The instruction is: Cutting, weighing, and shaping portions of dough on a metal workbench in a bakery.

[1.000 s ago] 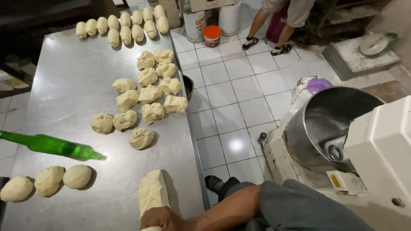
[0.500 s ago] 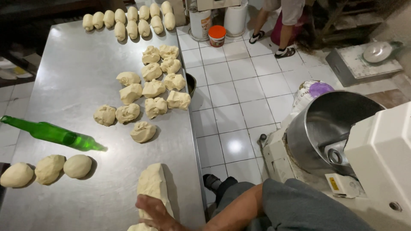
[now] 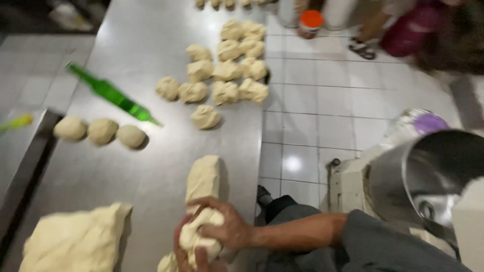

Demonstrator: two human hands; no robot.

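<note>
Near the bottom edge of the steel table (image 3: 126,166), a long log of dough (image 3: 204,179) is lying lengthwise, its far end pointing up the table and its near end sitting inside the person's grip. The right hand (image 3: 224,226) is wrapping over that near end from the right side, fingers curled down onto the dough. The left hand (image 3: 194,254) is pressing in from below; it is running off the lower edge of the view, so only some fingers are showing, and they appear to be closing on the same end. Both hands are together, clamped on the dough. To the left, a big slab of dough (image 3: 75,242) is sitting well apart from the hands, partly cut off. Three round balls (image 3: 101,131) and a green glass bottle (image 3: 113,95) are lying farther up, blurred by motion.
</note>
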